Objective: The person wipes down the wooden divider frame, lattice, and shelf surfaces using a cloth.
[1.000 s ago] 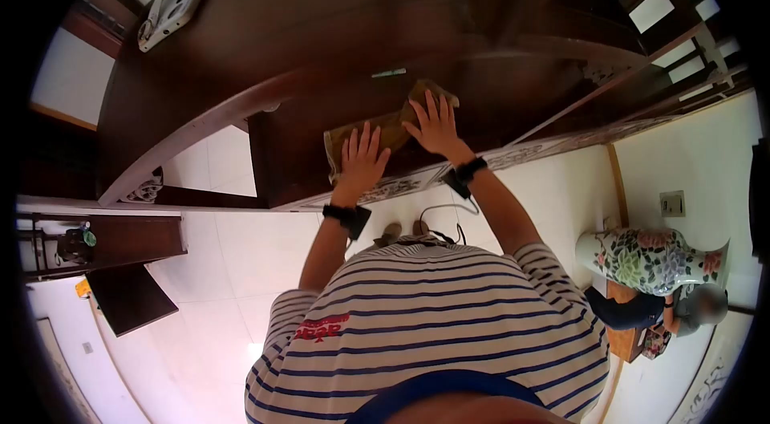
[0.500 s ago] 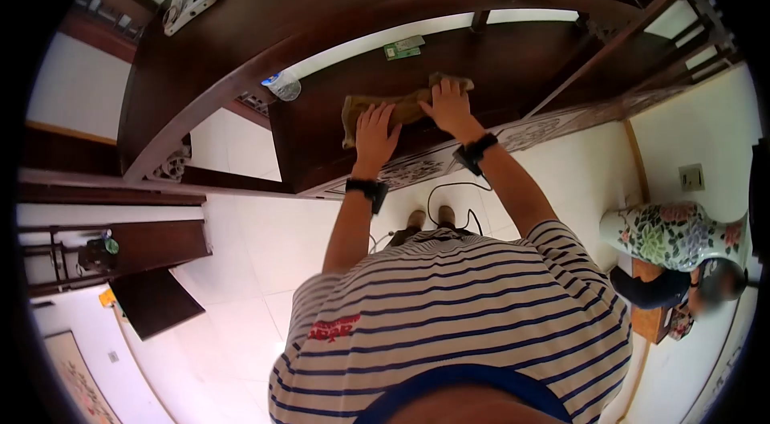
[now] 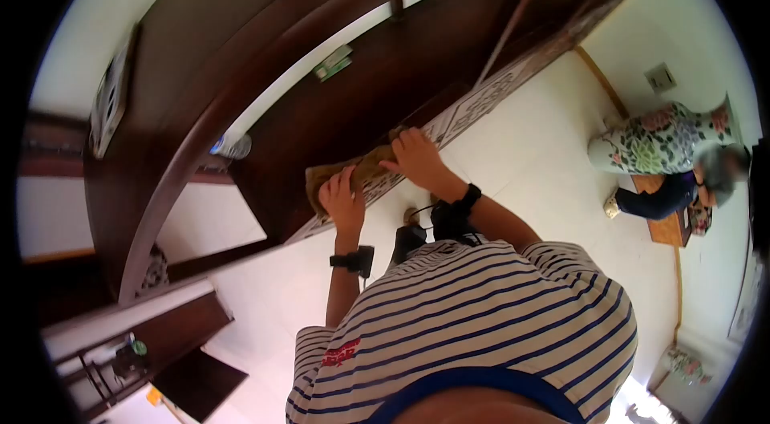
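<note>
A brown cloth [image 3: 370, 165] lies bunched along the front edge of a dark wooden shelf [image 3: 353, 107]. My left hand [image 3: 342, 201] presses on the cloth's left end, fingers bent over it. Holding the right end is my right hand [image 3: 417, 161], its fingers curled together over the fabric near the carved front. Each wrist wears a black band with a small box. Farther back on the shelf is a small green and white packet [image 3: 332, 63].
A clear plastic item [image 3: 233, 146] sits at the shelf's left end, below a curved wooden rail [image 3: 180, 159]. At right are a floral vase [image 3: 654, 139] and a seated person [image 3: 674, 193]. A dark panel [image 3: 200, 382] stands at lower left.
The view has turned and shifted along the shelf. Both hands and the cloth have come to the shelf's front edge, and the fingers are more bent than before.
</note>
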Demonstrator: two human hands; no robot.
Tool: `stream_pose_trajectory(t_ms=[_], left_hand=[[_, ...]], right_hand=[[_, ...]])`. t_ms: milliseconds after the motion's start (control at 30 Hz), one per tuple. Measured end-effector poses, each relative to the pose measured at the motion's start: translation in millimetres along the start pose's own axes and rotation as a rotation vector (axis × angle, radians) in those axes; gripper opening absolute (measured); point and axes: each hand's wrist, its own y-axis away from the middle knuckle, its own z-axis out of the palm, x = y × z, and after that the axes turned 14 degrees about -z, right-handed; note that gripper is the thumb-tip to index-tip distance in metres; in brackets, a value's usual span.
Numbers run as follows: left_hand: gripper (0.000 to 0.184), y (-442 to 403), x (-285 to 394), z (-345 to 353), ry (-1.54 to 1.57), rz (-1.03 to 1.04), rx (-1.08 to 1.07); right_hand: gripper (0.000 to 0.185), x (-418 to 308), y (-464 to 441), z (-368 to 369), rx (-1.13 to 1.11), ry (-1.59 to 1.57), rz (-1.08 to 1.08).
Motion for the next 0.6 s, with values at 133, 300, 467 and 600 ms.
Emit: stream_pose_trajectory(t_ms=[133, 300, 467, 600], left_hand=[[0.034, -6.5, 25.0, 17.2, -0.139, -0.011, 0.079], [0.036, -21.2, 86.4, 61.9, -0.067, 0.124, 0.013], [0.032, -33.9, 177.9, 132.3, -0.067, 0.314, -0.093], [0.034, -49.7, 261.8, 179.8, -0.057, 0.556, 0.038]], right_hand=[[0.049, 5.7, 24.7, -11.3, 0.037, -0.207, 0.169], [0.051, 59.3, 67.6, -60.2, -0.079, -0.742, 0.491], [0.038, 149.4, 135.2, -100.6, 0.208, -0.371, 0.436], [0.034, 227.4, 174.1, -153.0, 0.336, -0.236, 0.408]])
